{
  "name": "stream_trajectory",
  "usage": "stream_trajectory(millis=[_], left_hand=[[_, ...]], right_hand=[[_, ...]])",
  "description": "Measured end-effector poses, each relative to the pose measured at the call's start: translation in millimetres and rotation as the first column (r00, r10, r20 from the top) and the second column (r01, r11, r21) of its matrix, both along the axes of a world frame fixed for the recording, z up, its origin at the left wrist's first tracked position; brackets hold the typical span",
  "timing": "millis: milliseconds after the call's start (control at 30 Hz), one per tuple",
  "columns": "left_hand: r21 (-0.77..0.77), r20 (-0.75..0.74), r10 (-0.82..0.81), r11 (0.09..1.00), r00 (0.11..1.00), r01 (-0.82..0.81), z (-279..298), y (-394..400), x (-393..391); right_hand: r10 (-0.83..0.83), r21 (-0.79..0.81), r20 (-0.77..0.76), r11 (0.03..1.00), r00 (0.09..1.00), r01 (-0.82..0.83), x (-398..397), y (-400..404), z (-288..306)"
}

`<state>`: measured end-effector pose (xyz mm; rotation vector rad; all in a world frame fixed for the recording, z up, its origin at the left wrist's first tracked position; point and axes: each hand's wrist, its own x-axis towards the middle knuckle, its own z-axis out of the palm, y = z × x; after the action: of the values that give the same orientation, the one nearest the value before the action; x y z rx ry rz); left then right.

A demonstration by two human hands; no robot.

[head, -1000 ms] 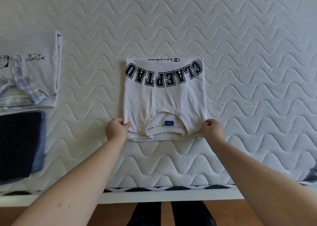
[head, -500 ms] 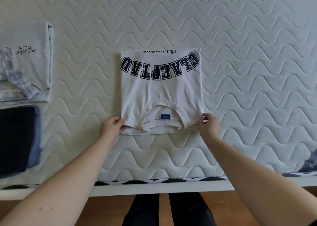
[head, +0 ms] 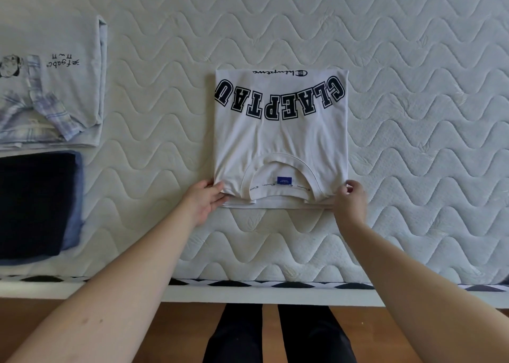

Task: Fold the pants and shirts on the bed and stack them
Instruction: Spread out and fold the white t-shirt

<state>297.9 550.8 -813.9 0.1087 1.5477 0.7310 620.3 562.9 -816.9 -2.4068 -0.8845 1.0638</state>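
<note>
Had left hand [head: 205, 201] and right hand [head: 349, 201] pinching near corners of folded white cotton lettered T-shirt [head: 281, 139], mid-frame; guessing stack next, upper-left shirt pile [head: 68, 87].

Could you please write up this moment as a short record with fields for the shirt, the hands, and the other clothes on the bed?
shirt: white T-shirt, folded into a rectangle, collar toward the person
left hand: pinches the near left corner
right hand: pinches the near right corner
surface: quilted mattress
far left pile: folded grey shirt on plaid cloth
near left pile: folded dark pants
</note>
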Motion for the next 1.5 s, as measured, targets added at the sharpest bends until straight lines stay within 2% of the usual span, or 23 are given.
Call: stream_trajectory(millis=[100,233,300,433,500,533,600,633,700,833,967,1033,1133,1200,1267,1367,1500], left_hand=[[-0.020,-0.060,-0.034,0.999,0.998,0.033,-3.5,1.8,-1.9],[0.026,-0.215,-0.023,0.999,0.976,0.029,-9.3,7.8,3.5],[0.051,-0.296,-0.006,0.998,0.955,0.022,-12.5,8.4,5.1],[0.025,-0.273,0.066,0.998,0.960,-0.061,-17.4,4.5,1.8],[0.010,-0.441,-0.046,0.998,0.896,0.056,-22.0,1.6,-2.1],[-0.007,-0.542,-0.121,0.990,0.831,0.139,-23.9,0.3,-3.8],[-0.089,-0.689,-0.262,0.956,0.676,0.280,-24.9,0.2,-5.7],[-0.126,-0.714,-0.308,0.940,0.628,0.318,-24.1,0.3,-5.3],[-0.167,-0.725,-0.356,0.921,0.589,0.352,-23.4,1.6,-2.8],[-0.227,-0.712,-0.410,0.902,0.570,0.366,-20.3,7.5,-0.8],[-0.308,-0.624,-0.578,0.801,0.526,0.513,-16.5,17.2,-7.2],[-0.280,-0.582,-0.577,0.803,0.573,0.526,-13.4,18.7,-8.9],[-0.145,-0.530,-0.493,0.854,0.690,0.499,-9.0,13.2,-10.1],[-0.043,-0.447,-0.376,0.916,0.812,0.400,-6.0,9.1,-7.0],[-0.011,-0.353,-0.244,0.966,0.903,0.257,0.3,7.7,-1.6],[0.006,-0.294,-0.156,0.986,0.943,0.165,21.0,6.8,4.1],[0.079,-0.257,-0.098,0.989,0.961,0.122,74.3,6.8,0.5]], right_hand=[[-0.054,-0.035,-0.043,0.998,0.998,0.052,6.8,12.7,0.0],[0.040,-0.083,0.014,0.996,0.999,-0.039,20.3,18.9,0.4],[0.037,-0.073,-0.004,0.997,0.999,-0.037,23.1,20.4,4.0],[-0.107,-0.045,-0.267,0.994,0.958,0.099,28.9,16.4,8.6],[-0.143,-0.080,-0.308,0.989,0.940,0.124,32.2,11.4,7.4],[-0.131,-0.086,-0.286,0.990,0.949,0.110,33.3,9.7,5.3],[-0.034,-0.079,-0.153,0.997,0.988,0.022,34.2,10.4,0.7],[0.014,-0.083,-0.079,0.996,0.997,-0.021,33.0,11.8,-0.8],[0.031,-0.084,-0.008,0.996,0.999,-0.031,28.7,14.2,-3.1],[-0.023,-0.071,-0.021,0.997,1.000,0.022,22.0,15.8,-0.7],[0.101,-0.209,-0.080,0.971,0.992,-0.116,24.7,20.4,5.0],[0.077,-0.181,-0.139,0.978,0.987,-0.102,23.1,20.6,7.2],[0.074,-0.040,-0.171,0.996,0.982,-0.082,18.5,16.0,12.8],[0.020,0.021,-0.254,1.000,0.967,-0.015,16.7,11.9,17.5],[-0.064,0.032,-0.378,0.996,0.924,0.082,15.9,10.7,23.7],[-0.143,-0.003,-0.507,0.986,0.850,0.164,13.7,12.4,44.5],[-0.118,0.031,-0.549,0.986,0.828,0.161,10.3,19.5,99.2]])
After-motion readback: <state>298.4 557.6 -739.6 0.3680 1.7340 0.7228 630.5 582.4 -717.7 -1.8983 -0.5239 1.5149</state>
